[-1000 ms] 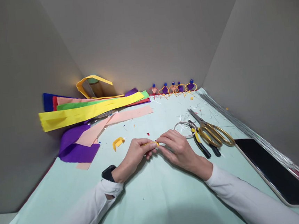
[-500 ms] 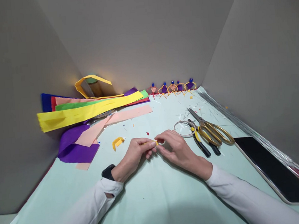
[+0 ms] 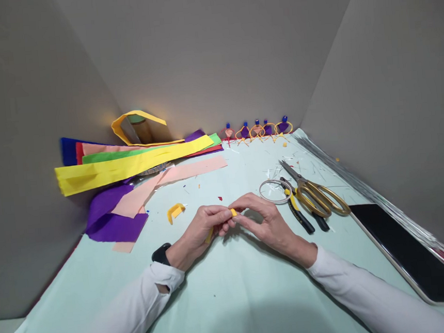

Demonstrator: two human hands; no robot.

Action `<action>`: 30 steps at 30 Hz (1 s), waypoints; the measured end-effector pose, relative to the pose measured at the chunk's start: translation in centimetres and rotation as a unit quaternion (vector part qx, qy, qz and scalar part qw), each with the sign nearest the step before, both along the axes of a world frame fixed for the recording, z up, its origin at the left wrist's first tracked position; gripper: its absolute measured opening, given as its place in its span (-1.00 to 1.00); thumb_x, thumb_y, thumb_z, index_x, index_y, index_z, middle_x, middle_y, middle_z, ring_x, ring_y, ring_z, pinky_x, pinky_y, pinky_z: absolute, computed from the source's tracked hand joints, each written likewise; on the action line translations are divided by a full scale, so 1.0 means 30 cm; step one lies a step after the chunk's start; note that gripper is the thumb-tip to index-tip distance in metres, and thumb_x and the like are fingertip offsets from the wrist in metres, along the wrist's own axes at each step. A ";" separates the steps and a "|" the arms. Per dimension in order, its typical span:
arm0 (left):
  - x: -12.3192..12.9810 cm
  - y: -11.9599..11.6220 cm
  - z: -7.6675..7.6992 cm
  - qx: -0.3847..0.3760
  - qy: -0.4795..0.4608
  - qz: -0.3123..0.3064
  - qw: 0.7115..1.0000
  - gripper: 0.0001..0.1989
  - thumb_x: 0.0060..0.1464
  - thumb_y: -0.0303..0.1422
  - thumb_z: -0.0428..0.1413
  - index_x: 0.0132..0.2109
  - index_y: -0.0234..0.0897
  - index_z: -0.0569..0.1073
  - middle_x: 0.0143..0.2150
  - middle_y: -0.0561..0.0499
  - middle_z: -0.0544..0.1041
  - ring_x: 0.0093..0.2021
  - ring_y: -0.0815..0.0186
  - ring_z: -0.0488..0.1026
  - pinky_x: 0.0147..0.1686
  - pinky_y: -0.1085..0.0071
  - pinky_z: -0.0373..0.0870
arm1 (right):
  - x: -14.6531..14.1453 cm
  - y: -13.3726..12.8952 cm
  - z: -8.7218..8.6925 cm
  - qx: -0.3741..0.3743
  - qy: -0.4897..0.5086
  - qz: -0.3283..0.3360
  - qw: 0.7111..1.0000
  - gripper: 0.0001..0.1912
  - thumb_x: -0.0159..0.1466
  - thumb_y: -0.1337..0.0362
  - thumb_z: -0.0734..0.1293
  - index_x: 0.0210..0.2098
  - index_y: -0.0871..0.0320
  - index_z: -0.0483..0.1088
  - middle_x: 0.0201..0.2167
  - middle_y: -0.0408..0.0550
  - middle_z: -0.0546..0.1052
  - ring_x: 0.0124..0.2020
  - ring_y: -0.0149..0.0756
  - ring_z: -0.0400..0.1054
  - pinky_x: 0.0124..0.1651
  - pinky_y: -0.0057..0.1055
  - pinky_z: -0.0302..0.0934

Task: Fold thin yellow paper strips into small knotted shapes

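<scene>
Grey partition walls [image 3: 212, 58] box us in at the back and both sides, while the pale green tablecloth [image 3: 237, 300] gives our forearms open room on the near side. Over right, the black-screened tablet [image 3: 412, 253] marks an edge; closer in, gold-handled scissors [image 3: 303, 183] and pliers [image 3: 300, 217] crowd the right hand [image 3: 268, 222], so short sideways moves look wisest. Now the close work: our left hand [image 3: 200, 233] pinches the small yellow-orange strip [image 3: 234, 212] in mid-table, and our right thumb and forefinger narrow around its end; whether they squeeze, we can't tell. Firm left pinch, light right fingertips, strip edges lined up: that looks the tidy way.
</scene>
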State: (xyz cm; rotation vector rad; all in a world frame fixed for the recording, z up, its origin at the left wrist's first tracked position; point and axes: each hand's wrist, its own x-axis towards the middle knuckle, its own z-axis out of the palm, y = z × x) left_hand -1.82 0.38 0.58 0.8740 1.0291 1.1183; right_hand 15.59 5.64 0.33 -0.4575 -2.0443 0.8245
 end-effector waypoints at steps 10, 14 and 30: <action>0.004 0.004 -0.018 0.040 0.139 0.038 0.989 -0.73 0.01 -0.23 0.25 -0.47 -0.38 0.54 -0.53 0.01 0.50 -0.62 0.50 0.23 -0.59 0.52 0.17 | 0.010 0.030 -0.035 0.197 -0.105 -0.064 0.973 -0.90 0.33 0.37 0.28 -0.20 0.18 0.45 -0.30 0.01 0.50 -0.26 -0.22 0.32 -0.22 -0.27 0.17; 0.013 0.001 -0.018 0.045 0.206 0.030 0.977 -0.71 0.06 -0.24 0.17 -0.50 -0.38 0.51 -0.60 0.06 0.42 -0.64 0.48 0.22 -0.59 0.50 0.15 | 0.010 0.028 -0.032 0.274 -0.181 -0.084 0.941 -0.88 0.34 0.38 0.25 -0.24 0.21 0.45 -0.34 0.01 0.49 -0.29 -0.20 0.26 -0.22 -0.25 0.10; -0.003 0.003 0.000 0.021 0.048 0.005 0.999 -0.76 0.00 -0.27 0.25 -0.44 -0.41 0.57 -0.49 -0.01 0.48 -0.59 0.50 0.23 -0.56 0.51 0.14 | -0.001 0.016 -0.019 0.055 -0.053 -0.038 0.996 -0.91 0.30 0.36 0.34 -0.18 0.19 0.41 -0.29 -0.03 0.49 -0.23 -0.29 0.37 -0.17 -0.36 0.22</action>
